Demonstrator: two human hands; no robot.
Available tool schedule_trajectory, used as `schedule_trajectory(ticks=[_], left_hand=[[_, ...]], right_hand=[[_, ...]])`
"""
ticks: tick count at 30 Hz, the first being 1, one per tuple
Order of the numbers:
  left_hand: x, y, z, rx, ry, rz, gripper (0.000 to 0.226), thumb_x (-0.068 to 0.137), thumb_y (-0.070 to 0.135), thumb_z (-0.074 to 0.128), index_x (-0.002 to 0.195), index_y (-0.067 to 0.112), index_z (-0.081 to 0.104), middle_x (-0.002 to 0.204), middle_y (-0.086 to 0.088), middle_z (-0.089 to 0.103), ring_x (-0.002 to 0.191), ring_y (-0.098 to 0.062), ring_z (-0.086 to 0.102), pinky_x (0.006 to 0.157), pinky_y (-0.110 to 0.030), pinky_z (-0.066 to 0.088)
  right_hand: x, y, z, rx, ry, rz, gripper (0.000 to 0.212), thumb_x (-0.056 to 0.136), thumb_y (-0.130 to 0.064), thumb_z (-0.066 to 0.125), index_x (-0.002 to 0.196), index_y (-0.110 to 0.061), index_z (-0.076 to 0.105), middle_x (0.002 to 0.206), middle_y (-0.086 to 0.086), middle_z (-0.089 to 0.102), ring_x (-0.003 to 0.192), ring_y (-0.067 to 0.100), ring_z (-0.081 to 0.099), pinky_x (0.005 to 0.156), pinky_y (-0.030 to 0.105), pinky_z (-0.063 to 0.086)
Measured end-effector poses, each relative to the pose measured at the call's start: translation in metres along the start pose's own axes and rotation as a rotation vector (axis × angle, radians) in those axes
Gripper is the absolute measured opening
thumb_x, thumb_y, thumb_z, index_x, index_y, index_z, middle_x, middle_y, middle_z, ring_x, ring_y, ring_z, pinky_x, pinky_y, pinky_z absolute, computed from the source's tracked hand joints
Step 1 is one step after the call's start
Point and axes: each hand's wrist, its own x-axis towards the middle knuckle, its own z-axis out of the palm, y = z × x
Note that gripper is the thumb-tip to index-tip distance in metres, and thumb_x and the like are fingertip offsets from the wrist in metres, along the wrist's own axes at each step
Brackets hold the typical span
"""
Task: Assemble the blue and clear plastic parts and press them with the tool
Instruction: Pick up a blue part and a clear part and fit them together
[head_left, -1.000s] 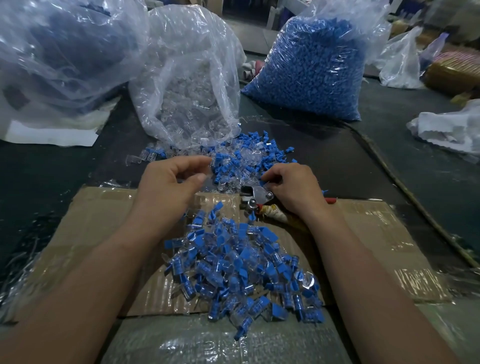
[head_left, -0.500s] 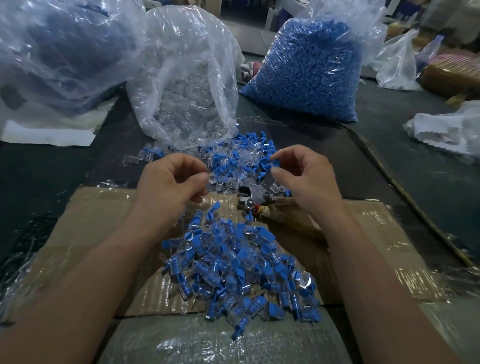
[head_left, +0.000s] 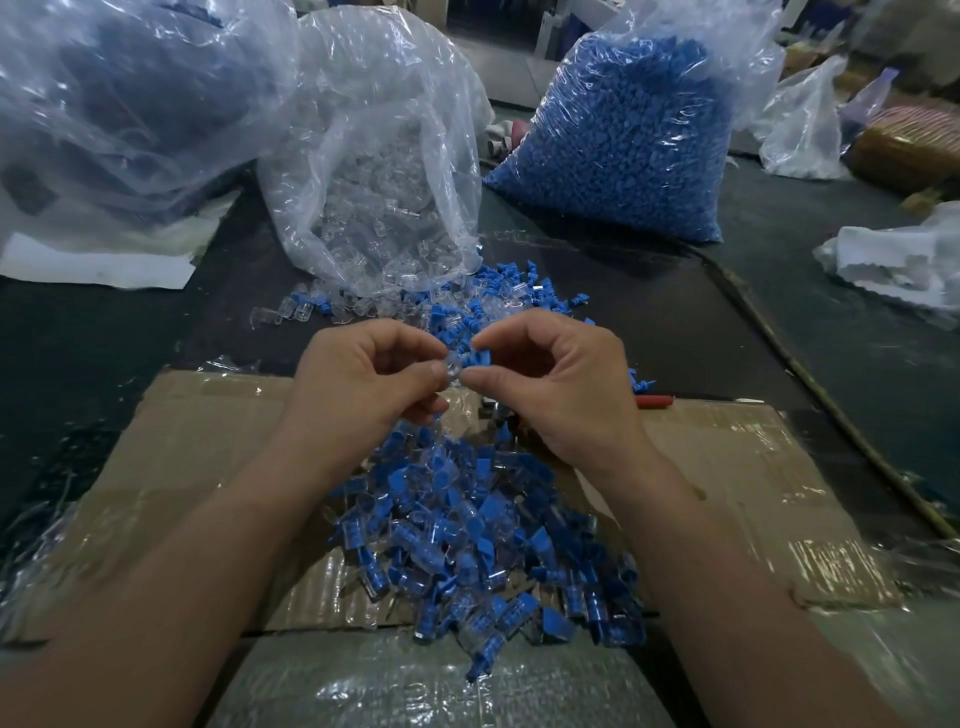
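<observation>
My left hand (head_left: 363, 374) pinches a small clear plastic part (head_left: 451, 370) between thumb and fingers. My right hand (head_left: 556, 384) pinches a blue plastic part (head_left: 480, 357), and the two parts meet between my fingertips above the cardboard. A pile of joined blue and clear pieces (head_left: 483, 540) lies on the cardboard sheet (head_left: 727, 478) below my hands. The pressing tool is mostly hidden under my right hand; only its red handle tip (head_left: 655, 400) and a bit of metal (head_left: 501, 413) show.
Loose blue and clear parts (head_left: 498, 296) lie scattered beyond my hands. An open bag of clear parts (head_left: 384, 171) stands behind them, a bag of blue parts (head_left: 623, 130) to its right, and another bag (head_left: 114, 104) at the far left. White crumpled plastic (head_left: 898, 260) lies at the right.
My right hand rose from beside the tool with a blue part and moved left. My left hand lifted toward it, and the two parts now meet between my fingertips.
</observation>
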Motion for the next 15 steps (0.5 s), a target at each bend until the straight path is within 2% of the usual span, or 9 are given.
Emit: schedule_trajectory(ticks=[3,6,15], left_hand=[[-0.0021,0.0023,0.0024,-0.009,-0.024,-0.002,0.017,0.079,-0.001,0.064,0.078,0.016,0.065,0.061,0.001,0.07,0.052,-0.009,0.065,0.05,-0.015,0.05],[-0.0034,0.0041,0.0036,-0.016,-0.04,0.001,0.019,0.079,-0.002,0.063,0.078,0.017,0.065,0.061,0.001,0.069,0.052,-0.008,0.065,0.05,-0.014,0.05],[-0.0031,0.0053,0.0013,-0.095,-0.043,-0.038,0.016,0.077,-0.005,0.062,0.078,0.01,0.066,0.058,-0.004,0.068,0.05,-0.01,0.064,0.049,-0.016,0.05]], right_hand=[[-0.0007,0.0001,0.0022,-0.041,-0.032,-0.006,0.021,0.07,-0.006,0.077,0.079,-0.022,0.065,0.07,-0.008,0.062,0.063,0.001,0.058,0.062,0.015,0.05],[-0.0003,0.0021,0.0042,-0.131,-0.032,-0.028,0.018,0.07,-0.006,0.077,0.085,-0.012,0.069,0.078,-0.002,0.064,0.07,0.01,0.06,0.066,0.02,0.052],[0.0008,0.0056,0.0026,-0.203,-0.056,-0.131,0.026,0.069,-0.003,0.076,0.095,-0.005,0.07,0.081,-0.01,0.06,0.074,0.002,0.06,0.073,0.014,0.05]])
